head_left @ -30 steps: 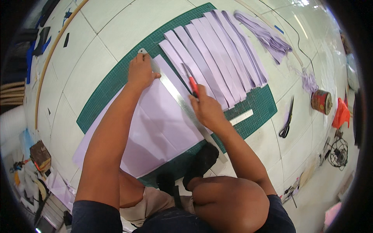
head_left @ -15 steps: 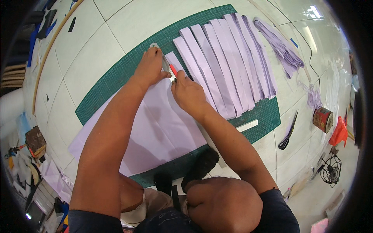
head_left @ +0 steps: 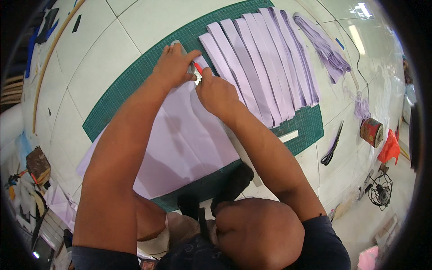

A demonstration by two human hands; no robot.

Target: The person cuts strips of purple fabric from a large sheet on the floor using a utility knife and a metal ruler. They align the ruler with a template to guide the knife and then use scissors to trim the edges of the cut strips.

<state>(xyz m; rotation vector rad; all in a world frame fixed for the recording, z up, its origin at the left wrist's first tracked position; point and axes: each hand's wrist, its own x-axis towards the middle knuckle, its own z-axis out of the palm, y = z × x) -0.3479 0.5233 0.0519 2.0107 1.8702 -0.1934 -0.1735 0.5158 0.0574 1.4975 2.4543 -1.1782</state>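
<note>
A lilac fabric sheet [head_left: 180,148] lies over a green cutting mat [head_left: 121,96]. My left hand [head_left: 173,65] presses down with spread fingers on a metal ruler [head_left: 176,43], close to its far end. Beside it, my right hand [head_left: 218,92] is closed around a red-bodied cutter knife [head_left: 198,67], held against the ruler's edge. The blade tip is too small to make out. Just right of my right hand, several cut lilac strips [head_left: 256,58] lie side by side across the mat.
A lilac bundle [head_left: 324,49] lies beyond the strips. To the right are black scissors [head_left: 332,146], a red tin [head_left: 371,132], an orange-red bag [head_left: 389,148] and a small fan [head_left: 380,193]. A white strip [head_left: 289,136] rests on the mat. My feet [head_left: 234,180] are at its near edge.
Both hands have shifted slightly up the ruler, the right hand with the knife moving closer to the left. My left index finger now stretches out to the right. The view has tilted slightly.
</note>
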